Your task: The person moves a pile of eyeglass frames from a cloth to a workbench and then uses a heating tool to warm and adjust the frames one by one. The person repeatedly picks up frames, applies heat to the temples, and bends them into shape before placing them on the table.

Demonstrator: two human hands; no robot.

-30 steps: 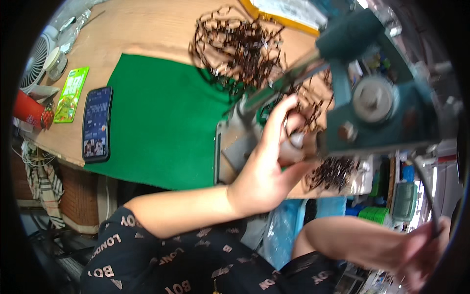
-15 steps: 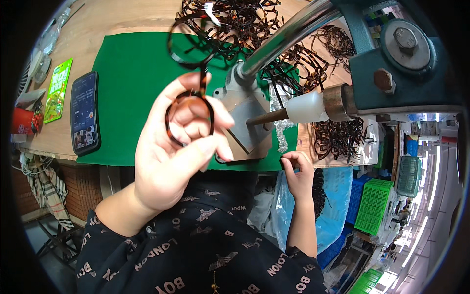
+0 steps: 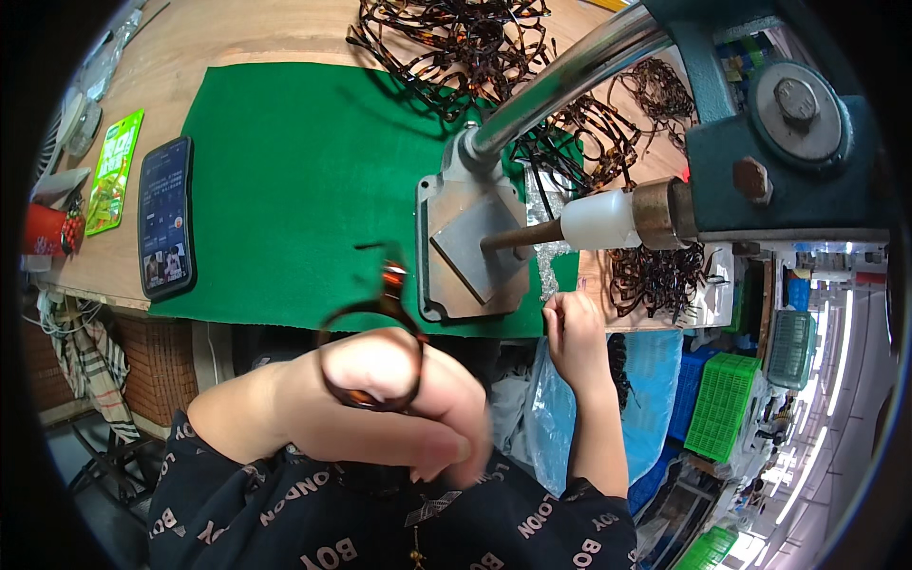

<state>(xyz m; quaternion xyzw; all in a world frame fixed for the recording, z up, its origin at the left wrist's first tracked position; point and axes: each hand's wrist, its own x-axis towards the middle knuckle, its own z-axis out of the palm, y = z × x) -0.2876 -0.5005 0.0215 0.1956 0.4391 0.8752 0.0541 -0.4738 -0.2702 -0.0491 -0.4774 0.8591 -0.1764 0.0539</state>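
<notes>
My left hand is blurred and turned down in front of my shirt, its fingers closed on a tortoiseshell eyeglass frame. One round rim of the frame lies across the back of the hand; the other part is hidden behind the hand. At the table's front edge, my right hand is closed in a pinch beside the press. Whatever its fingers hold, if anything, is too small to make out. Between the hands stands the press's metal base, with a square plate under a horizontal rod.
A green cloth covers the table's middle. Piles of tortoiseshell frames lie at the back, with dark parts at the right. A phone and a green packet lie left. A blue plastic-lined container stands below right.
My left hand has swung down toward my body and turned over, bringing the eyeglass frame with it. My right hand stays at the table edge, its fingers slightly more curled.
</notes>
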